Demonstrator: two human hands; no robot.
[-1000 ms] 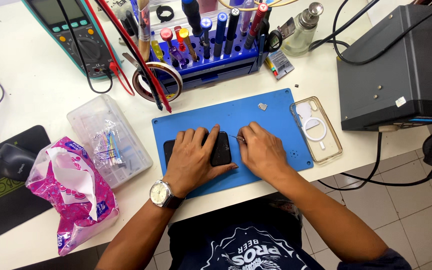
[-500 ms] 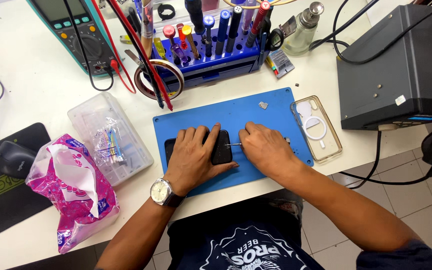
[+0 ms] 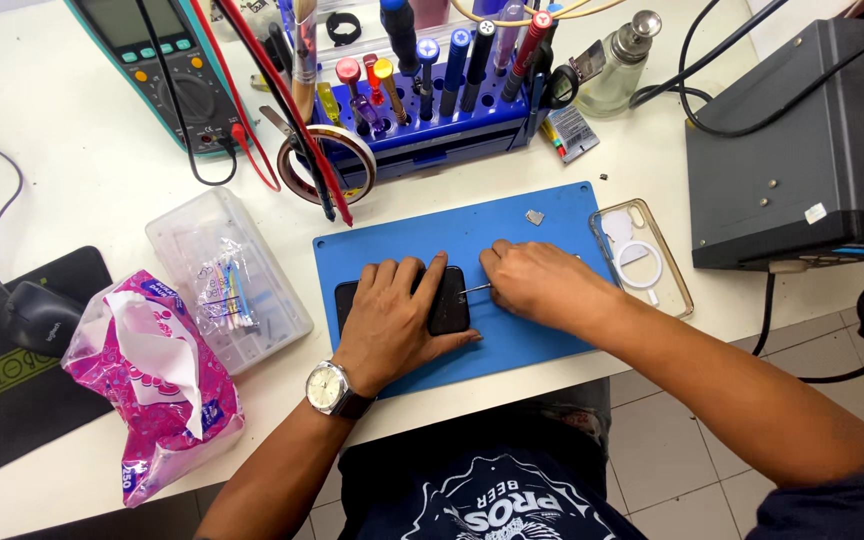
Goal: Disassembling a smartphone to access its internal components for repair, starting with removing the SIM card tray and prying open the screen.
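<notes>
A black phone lies flat on a blue work mat. My left hand, with a wristwatch on its wrist, presses down on the phone and covers most of it. My right hand is closed on a thin metal tool whose tip touches the phone's right edge. A small metal piece rests on the mat's far part.
A clear phone case lies right of the mat, next to a dark grey box. Behind stand a blue tool rack, a tape roll, a multimeter and a bottle. Left are a clear plastic box, a pink packet and a mouse.
My right hand has shifted slightly right and the thin tool now shows between it and the phone's edge. My left hand stays on the phone.
</notes>
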